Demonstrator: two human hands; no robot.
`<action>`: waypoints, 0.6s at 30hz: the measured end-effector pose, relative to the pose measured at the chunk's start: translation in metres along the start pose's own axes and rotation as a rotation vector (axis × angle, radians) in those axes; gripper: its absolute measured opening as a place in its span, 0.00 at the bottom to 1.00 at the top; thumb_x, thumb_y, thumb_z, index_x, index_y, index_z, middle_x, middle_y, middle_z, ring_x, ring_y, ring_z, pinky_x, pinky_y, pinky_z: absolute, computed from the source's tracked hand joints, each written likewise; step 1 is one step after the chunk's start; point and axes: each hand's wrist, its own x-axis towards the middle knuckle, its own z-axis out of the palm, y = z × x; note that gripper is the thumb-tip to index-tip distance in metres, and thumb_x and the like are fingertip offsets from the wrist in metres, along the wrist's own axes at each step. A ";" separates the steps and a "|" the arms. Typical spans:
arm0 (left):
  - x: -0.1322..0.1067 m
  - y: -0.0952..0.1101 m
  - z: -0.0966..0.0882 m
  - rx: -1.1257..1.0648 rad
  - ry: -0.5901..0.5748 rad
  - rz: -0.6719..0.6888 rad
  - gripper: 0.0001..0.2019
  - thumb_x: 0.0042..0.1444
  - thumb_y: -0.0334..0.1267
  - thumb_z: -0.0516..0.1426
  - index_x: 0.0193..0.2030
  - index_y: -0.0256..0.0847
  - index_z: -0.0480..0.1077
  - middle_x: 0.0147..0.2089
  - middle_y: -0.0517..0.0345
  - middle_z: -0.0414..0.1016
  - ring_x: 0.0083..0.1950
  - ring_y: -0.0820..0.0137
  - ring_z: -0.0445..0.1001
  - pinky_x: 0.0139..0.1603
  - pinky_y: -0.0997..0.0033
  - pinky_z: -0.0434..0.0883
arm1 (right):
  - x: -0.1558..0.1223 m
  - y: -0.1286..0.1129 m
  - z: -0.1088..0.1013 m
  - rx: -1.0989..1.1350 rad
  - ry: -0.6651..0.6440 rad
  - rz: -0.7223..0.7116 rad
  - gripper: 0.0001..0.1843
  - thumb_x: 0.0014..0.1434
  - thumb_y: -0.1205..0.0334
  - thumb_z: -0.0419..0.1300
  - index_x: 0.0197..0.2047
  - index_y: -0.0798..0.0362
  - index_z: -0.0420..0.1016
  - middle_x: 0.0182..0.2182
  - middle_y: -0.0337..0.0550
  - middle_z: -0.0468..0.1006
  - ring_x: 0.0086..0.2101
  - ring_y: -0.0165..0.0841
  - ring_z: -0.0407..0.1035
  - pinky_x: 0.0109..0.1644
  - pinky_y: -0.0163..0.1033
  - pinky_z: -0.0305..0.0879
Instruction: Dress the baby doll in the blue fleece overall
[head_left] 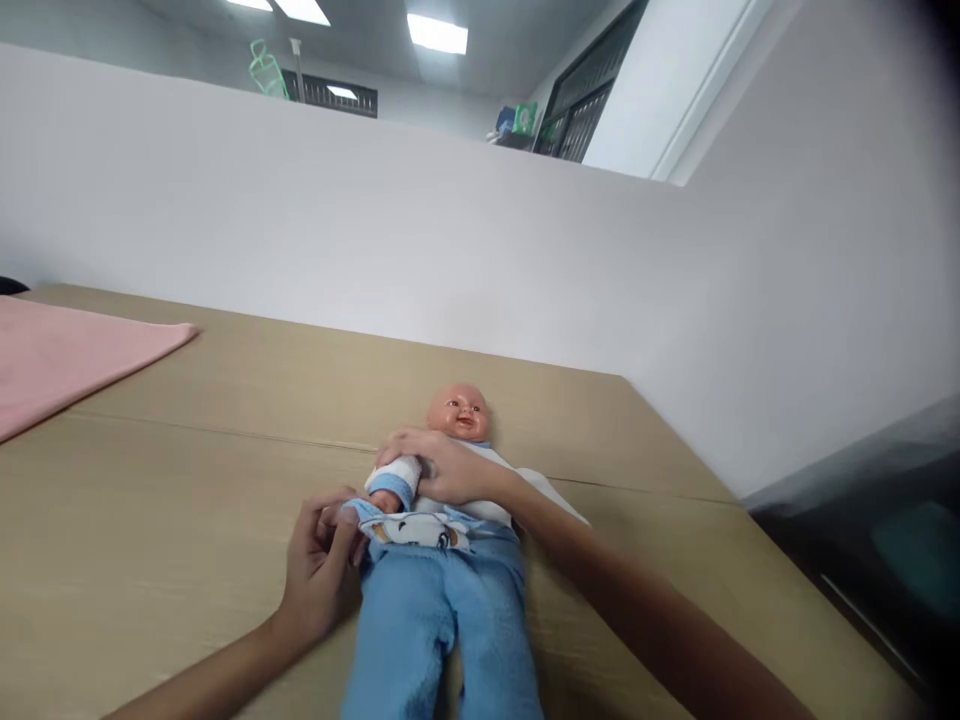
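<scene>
A baby doll (460,410) lies on its back, head away from me. It wears a white top with a blue-cuffed sleeve (396,478) and blue trousers (442,600). A printed white-and-blue band of cloth (420,530) shows bunched at its waist. My left hand (321,555) pinches the blue edge of that cloth beside the doll's small hand. My right hand (442,465) reaches across the doll's chest, its fingers curled round the upper part of the sleeve. The other sleeve lies spread to the right, partly behind my right forearm.
A tan table (187,520) lies under the doll, with a seam running across it. Pink cloth (75,350) rests at its left. A white partition wall (337,220) rises behind and to the right. Something dark and blurred stands past the right edge.
</scene>
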 end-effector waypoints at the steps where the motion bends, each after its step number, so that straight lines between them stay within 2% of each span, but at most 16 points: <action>1: 0.005 0.005 0.003 -0.003 0.021 -0.052 0.16 0.70 0.57 0.72 0.45 0.47 0.80 0.29 0.66 0.79 0.23 0.76 0.69 0.24 0.81 0.67 | 0.000 0.000 0.002 -0.001 -0.006 -0.004 0.27 0.58 0.78 0.63 0.58 0.52 0.83 0.58 0.51 0.84 0.60 0.45 0.77 0.70 0.50 0.70; 3: 0.015 0.011 0.006 0.020 0.036 -0.161 0.22 0.63 0.62 0.75 0.42 0.45 0.82 0.31 0.62 0.81 0.29 0.72 0.75 0.30 0.78 0.73 | 0.000 0.000 0.003 0.016 -0.010 -0.014 0.22 0.64 0.74 0.62 0.58 0.53 0.84 0.58 0.53 0.84 0.60 0.44 0.77 0.70 0.50 0.69; 6: 0.027 0.009 0.002 0.081 0.003 -0.299 0.28 0.53 0.68 0.78 0.41 0.44 0.86 0.39 0.55 0.85 0.44 0.63 0.82 0.46 0.70 0.80 | -0.003 -0.007 -0.002 0.067 -0.040 0.019 0.21 0.69 0.69 0.61 0.62 0.52 0.85 0.65 0.54 0.81 0.66 0.44 0.74 0.75 0.50 0.65; 9: 0.036 0.002 -0.005 0.121 -0.037 -0.332 0.29 0.53 0.70 0.77 0.40 0.46 0.86 0.43 0.54 0.85 0.49 0.60 0.80 0.53 0.68 0.77 | -0.016 -0.029 -0.009 0.131 -0.033 0.130 0.20 0.79 0.58 0.59 0.67 0.49 0.84 0.71 0.52 0.77 0.74 0.44 0.66 0.82 0.52 0.57; 11: 0.040 0.002 -0.008 0.144 -0.055 -0.324 0.27 0.55 0.70 0.76 0.40 0.47 0.85 0.45 0.56 0.84 0.51 0.61 0.79 0.54 0.69 0.76 | -0.028 -0.049 -0.006 0.085 0.059 0.211 0.20 0.81 0.49 0.60 0.65 0.48 0.84 0.72 0.52 0.76 0.75 0.45 0.66 0.82 0.53 0.55; 13: 0.046 0.006 -0.007 0.130 -0.080 -0.355 0.27 0.56 0.69 0.76 0.40 0.47 0.84 0.46 0.56 0.83 0.52 0.62 0.79 0.56 0.71 0.75 | -0.039 -0.065 0.004 -0.041 0.177 0.281 0.20 0.77 0.43 0.68 0.60 0.49 0.84 0.69 0.53 0.78 0.70 0.49 0.70 0.80 0.53 0.58; 14: 0.048 0.008 -0.006 0.107 -0.098 -0.390 0.27 0.56 0.69 0.76 0.41 0.47 0.84 0.46 0.57 0.83 0.51 0.63 0.79 0.56 0.71 0.75 | -0.044 -0.069 0.010 -0.077 0.233 0.316 0.19 0.76 0.43 0.69 0.57 0.49 0.84 0.64 0.52 0.81 0.65 0.49 0.73 0.76 0.52 0.63; 16: 0.054 0.010 -0.001 0.059 -0.123 -0.466 0.28 0.54 0.68 0.77 0.43 0.46 0.82 0.44 0.57 0.83 0.47 0.64 0.79 0.51 0.72 0.77 | -0.050 -0.068 0.023 -0.049 0.333 0.374 0.17 0.77 0.44 0.66 0.53 0.49 0.82 0.53 0.48 0.84 0.54 0.46 0.77 0.66 0.49 0.71; 18: 0.060 0.008 0.003 0.037 -0.130 -0.526 0.30 0.52 0.68 0.78 0.45 0.46 0.81 0.39 0.60 0.82 0.40 0.67 0.77 0.41 0.73 0.75 | -0.053 -0.056 0.032 0.073 0.414 0.411 0.18 0.79 0.43 0.62 0.52 0.48 0.79 0.48 0.45 0.84 0.48 0.44 0.77 0.58 0.46 0.73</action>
